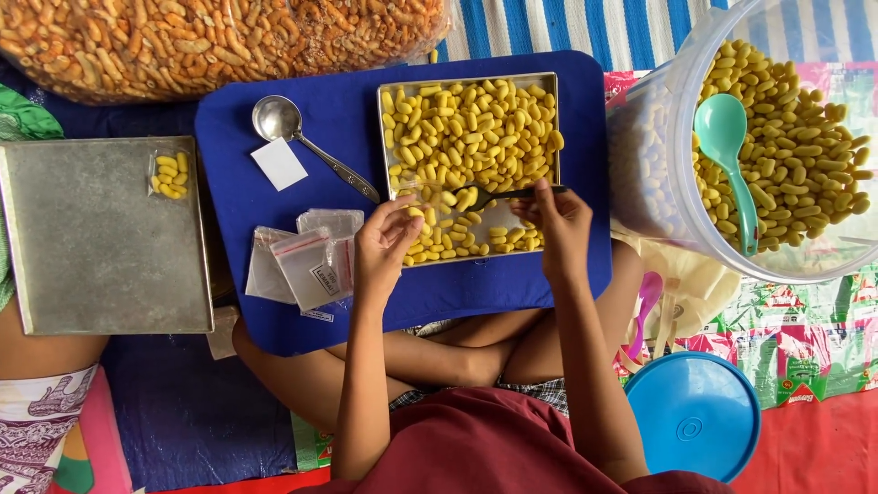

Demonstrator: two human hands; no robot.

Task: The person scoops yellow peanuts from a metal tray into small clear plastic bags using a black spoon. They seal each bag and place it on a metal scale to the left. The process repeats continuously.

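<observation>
Nearest the camera we note crossed legs and a maroon garment, with both forearms reaching forward over a blue board [274, 155] that serves as the worktop.

The right hand [558, 224] is closed in a pinch on the handle of a dark spoon [489, 195]. The spoon's long axis runs roughly left to right, its bowl pointing toward the left hand and loaded with a few yellow snack pieces [466, 128]. The left hand [384, 242] is curled, fingertips together at the near left part of a metal tray [384, 146]. It appears to pinch a small clear bag [422, 192], though the plastic is hard to make out and we cannot confirm its mouth. The spoon bowl lies just beside and slightly beyond the left fingertips, so the gap between bowl and bag is the governing relation; the left hand is the nearer one to the bag.

Left of the hands lies a heap of empty zip bags [306, 261]. Beyond these rest a steel ladle [279, 119] and a white card [279, 165]. Further left, a grey metal lid [101, 256] carries one filled packet [170, 174].

To the right stands a large clear tub [658, 137] of yellow pieces with a teal scoop [727, 146]; its blue lid [695, 412] lies on the floor.
</observation>
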